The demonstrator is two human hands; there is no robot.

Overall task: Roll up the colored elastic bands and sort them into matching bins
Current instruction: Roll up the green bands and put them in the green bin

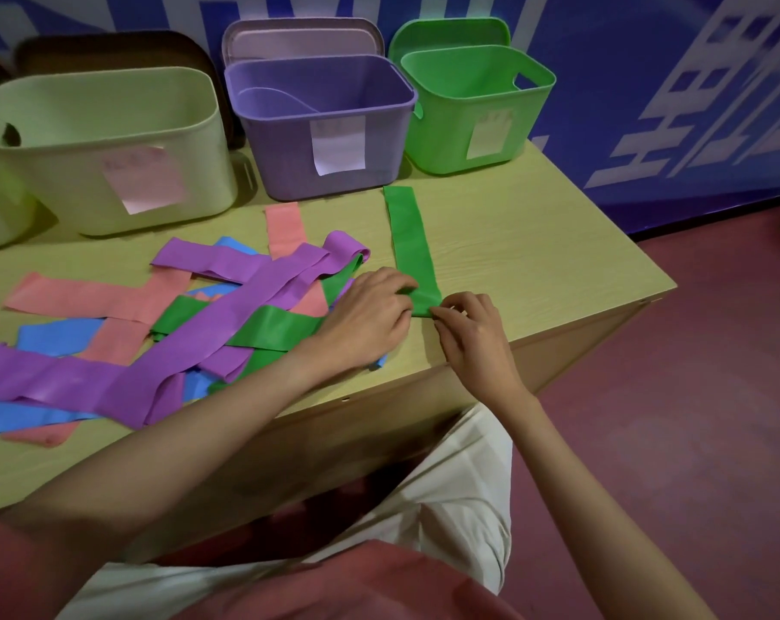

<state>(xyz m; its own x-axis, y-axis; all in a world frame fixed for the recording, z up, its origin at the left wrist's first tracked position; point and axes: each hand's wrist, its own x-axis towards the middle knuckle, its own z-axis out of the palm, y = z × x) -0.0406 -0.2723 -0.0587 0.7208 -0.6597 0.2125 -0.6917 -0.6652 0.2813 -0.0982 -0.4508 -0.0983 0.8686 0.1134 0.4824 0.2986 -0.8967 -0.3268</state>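
A green elastic band (409, 237) lies flat and straight on the table, pointing away from me toward the green bin (471, 107). My left hand (368, 317) pinches the left side of the band's near end. My right hand (473, 335) pinches its right corner, where the end is folded over into a small first turn. A tangled pile of purple (227, 328), pink (88, 299), blue (52, 335) and green bands lies on the table to the left. The purple bin (330, 123) and a pale yellow-green bin (110, 149) stand behind the pile.
The wooden table (535, 261) ends just right of the green band, with red floor beyond. Lids lean behind the purple and green bins against a blue wall. My lap in light trousers sits below the table's front edge.
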